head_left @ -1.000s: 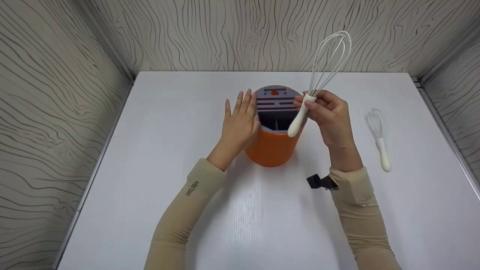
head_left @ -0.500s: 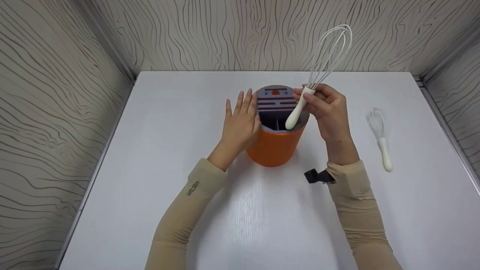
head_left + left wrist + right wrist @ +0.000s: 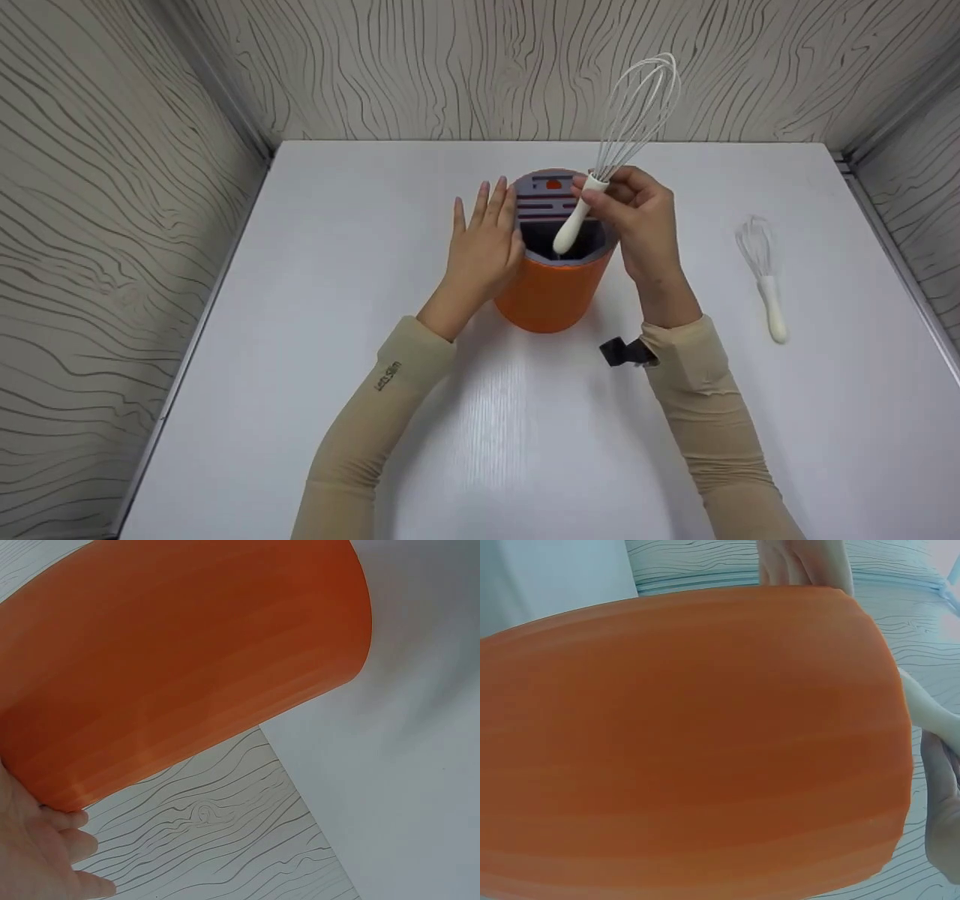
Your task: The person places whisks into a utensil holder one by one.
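An orange utensil holder (image 3: pixel 551 296) stands on the table, its grey top divided into slots and a larger dark opening at the front. My left hand (image 3: pixel 484 251) rests against its left side near the rim, fingers straight; in the left wrist view the fingertips (image 3: pixel 79 844) show at the holder's edge. With thumb and fingers my right hand (image 3: pixel 649 217) pinches a white whisk (image 3: pixel 576 225) at the top of its handle, wires pointing up. The handle's end overlaps the front opening in the head view. In the right wrist view the whisk handle (image 3: pixel 930 709) shows just beyond the rim.
A second, smaller whisk (image 3: pixel 769 300) with a white handle lies on the right side of the white table (image 3: pixel 300 315). Wood-grain panels (image 3: pixel 420 67) stand along the back and both sides. A black camera mount (image 3: pixel 626 351) juts from the right wrist.
My right hand has carried the whisk left, bringing its handle end from the holder's front right rim to over the front opening. My left hand has stayed against the holder.
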`<state>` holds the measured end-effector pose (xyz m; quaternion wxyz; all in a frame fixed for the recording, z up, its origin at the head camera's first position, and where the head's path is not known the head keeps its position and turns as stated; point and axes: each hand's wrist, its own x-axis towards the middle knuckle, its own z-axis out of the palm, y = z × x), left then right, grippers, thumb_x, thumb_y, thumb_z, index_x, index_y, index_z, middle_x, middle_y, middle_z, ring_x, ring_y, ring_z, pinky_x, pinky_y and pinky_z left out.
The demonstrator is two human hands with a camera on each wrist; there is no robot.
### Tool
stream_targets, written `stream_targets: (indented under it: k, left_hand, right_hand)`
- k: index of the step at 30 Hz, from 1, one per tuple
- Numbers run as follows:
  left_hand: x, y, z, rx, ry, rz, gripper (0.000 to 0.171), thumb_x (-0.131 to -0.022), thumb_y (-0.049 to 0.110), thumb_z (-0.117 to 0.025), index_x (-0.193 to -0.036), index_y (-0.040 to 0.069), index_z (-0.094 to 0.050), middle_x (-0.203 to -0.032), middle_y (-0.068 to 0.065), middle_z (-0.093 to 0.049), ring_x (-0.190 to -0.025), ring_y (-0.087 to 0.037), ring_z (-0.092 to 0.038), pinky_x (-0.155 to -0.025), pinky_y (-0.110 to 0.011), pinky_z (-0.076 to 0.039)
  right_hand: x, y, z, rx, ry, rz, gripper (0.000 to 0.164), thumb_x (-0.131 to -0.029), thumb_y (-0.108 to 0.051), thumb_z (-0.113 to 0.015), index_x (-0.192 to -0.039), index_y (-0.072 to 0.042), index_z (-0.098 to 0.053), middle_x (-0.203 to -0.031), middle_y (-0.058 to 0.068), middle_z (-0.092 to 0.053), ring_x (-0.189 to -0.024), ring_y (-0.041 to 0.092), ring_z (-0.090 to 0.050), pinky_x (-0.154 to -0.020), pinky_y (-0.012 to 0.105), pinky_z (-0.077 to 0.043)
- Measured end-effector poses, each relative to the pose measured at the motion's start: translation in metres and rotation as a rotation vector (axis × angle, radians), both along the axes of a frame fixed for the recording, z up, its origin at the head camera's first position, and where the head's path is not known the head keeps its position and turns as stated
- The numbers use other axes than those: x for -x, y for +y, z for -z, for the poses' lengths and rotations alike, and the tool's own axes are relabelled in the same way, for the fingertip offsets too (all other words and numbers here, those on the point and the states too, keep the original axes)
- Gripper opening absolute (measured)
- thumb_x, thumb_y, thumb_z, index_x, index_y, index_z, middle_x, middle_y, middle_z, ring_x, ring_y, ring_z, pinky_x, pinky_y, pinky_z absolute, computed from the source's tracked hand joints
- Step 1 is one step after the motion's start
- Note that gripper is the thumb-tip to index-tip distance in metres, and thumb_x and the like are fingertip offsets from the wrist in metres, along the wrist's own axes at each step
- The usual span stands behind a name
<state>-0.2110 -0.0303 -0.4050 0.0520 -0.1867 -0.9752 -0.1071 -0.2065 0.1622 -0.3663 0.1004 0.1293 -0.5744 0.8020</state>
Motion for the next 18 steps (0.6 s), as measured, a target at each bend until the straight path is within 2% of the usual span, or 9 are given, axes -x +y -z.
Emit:
stream_targets:
  k: [9,14,18]
  left_hand:
    - [-0.0003,0.0005,-0.0007,-0.003,-0.001,0.004,0.058,-0.099,0.028,-0.027,-0.151,0.004,-0.016,-0.157,-0.008,-0.011,-0.144,-0.026,-0.004,-0.111,-0.054,-0.003]
    - [-0.0005,0.0003,-0.0005,-0.006,-0.001,0.006,0.058,-0.099,0.028,-0.027,-0.151,0.004,-0.016,-0.157,-0.009,-0.010,-0.144,-0.026,-0.004,-0.111,-0.054,-0.003]
    - [-0.0002,0.0003,0.0000,-0.013,0.006,0.006,0.058,-0.099,0.027,-0.027,-0.151,0.004,-0.017,-0.157,-0.009,-0.011,-0.144,-0.026,-0.004,-0.111,-0.054,-0.003]
  right_hand:
    - [0.0006,-0.0065,0.0023,-0.018,0.003,-0.011,0.021,-0.077,0.013,-0.069,-0.096,0.005,-0.064,-0.092,0.019,-0.070,-0.088,0.029,-0.069,-0.078,0.036,-0.054]
    - [0.0004,-0.0095,0.0020,-0.050,-0.009,0.000,0.025,-0.078,0.010,-0.068,-0.101,0.014,-0.060,-0.093,0.017,-0.070,-0.087,0.027,-0.069,-0.076,0.033,-0.054]
    - [0.0011,-0.0104,0.0021,-0.070,-0.020,0.014,0.024,-0.081,0.006,-0.068,-0.102,0.014,-0.061,-0.093,0.016,-0.071,-0.086,0.026,-0.070,-0.076,0.032,-0.054]
